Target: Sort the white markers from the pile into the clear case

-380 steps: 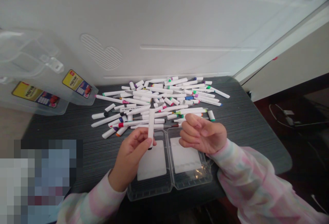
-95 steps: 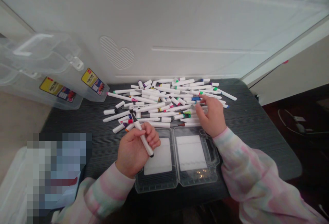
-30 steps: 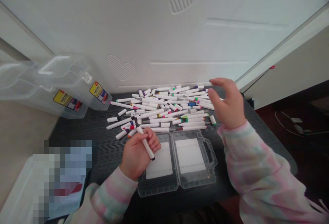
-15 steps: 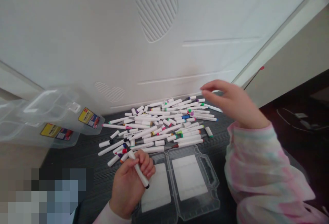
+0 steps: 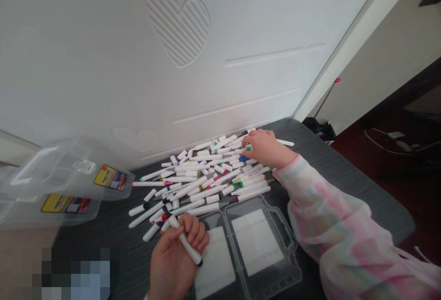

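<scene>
My left hand [image 5: 177,254] is closed around a white marker [image 5: 188,242] with a black end, held slanting above the near edge of the pile. At the back right of the pile, my right hand [image 5: 263,147] is bent down with curled fingers touching the markers. A white piece with a green band shows at its fingertips; whether it is a marker or a loose cap I cannot tell. The heap of white markers [image 5: 189,185] and loose caps has many colours. Beside my left hand lies an open clear plastic case [image 5: 244,286] with white panels inside.
Two clear plastic cases [image 5: 113,194] with yellow labels stand upright at the left. Behind the pile rises a white panel [image 5: 103,61] with raised hearts. The dark tabletop [image 5: 372,199] has a rounded right end, with a reddish floor [image 5: 347,153] beyond it.
My right hand has come down and left from above the table onto the back right of the pile. My left hand still holds the marker. The view has shifted slightly right.
</scene>
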Demonstrator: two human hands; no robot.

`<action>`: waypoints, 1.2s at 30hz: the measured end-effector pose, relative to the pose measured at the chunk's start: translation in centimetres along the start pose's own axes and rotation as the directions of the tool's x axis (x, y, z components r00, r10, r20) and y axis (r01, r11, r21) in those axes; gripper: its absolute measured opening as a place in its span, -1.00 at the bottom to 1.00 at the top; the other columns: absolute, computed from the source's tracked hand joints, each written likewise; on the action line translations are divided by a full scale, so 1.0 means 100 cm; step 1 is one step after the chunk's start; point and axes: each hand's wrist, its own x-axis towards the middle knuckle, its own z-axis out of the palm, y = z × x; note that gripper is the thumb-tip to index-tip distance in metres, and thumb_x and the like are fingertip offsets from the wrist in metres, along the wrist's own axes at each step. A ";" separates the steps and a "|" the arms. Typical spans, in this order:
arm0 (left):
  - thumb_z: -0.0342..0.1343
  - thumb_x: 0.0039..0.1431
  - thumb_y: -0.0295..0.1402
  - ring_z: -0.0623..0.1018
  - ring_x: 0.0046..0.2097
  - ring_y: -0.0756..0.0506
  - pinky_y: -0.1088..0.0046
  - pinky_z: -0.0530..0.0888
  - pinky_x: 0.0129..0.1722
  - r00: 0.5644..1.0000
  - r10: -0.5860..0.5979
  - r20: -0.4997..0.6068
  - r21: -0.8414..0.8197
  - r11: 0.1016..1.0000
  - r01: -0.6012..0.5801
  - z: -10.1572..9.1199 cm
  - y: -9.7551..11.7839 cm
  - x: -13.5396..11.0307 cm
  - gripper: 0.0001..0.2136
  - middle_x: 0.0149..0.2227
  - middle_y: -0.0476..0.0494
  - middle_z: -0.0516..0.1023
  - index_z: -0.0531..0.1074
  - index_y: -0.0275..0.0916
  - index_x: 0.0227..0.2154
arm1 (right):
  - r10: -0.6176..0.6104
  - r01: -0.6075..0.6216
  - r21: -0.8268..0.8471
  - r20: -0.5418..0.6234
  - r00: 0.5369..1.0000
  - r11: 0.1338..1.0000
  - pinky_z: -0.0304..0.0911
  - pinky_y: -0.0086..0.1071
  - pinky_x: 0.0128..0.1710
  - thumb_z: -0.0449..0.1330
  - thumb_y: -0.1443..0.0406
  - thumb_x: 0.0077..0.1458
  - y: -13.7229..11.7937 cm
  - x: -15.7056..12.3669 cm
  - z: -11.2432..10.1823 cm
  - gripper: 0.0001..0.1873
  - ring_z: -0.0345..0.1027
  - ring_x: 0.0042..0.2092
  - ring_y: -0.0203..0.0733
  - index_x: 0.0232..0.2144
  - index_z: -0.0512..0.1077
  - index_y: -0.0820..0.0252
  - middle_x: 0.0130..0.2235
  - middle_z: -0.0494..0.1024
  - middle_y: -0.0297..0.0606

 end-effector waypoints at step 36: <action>-0.04 -0.10 -0.50 0.14 -0.57 0.05 0.51 0.18 -0.56 1.000 0.004 0.008 -0.010 1.000 -0.003 0.001 -0.001 -0.001 -0.89 -0.64 0.01 0.10 0.26 -0.31 -0.67 | -0.125 -0.216 0.962 0.196 0.973 -0.166 0.12 -0.54 -0.51 0.10 0.36 -0.08 -0.026 -0.012 -0.031 -0.85 0.13 -0.53 -0.46 -0.36 0.39 0.25 -0.50 0.36 -0.37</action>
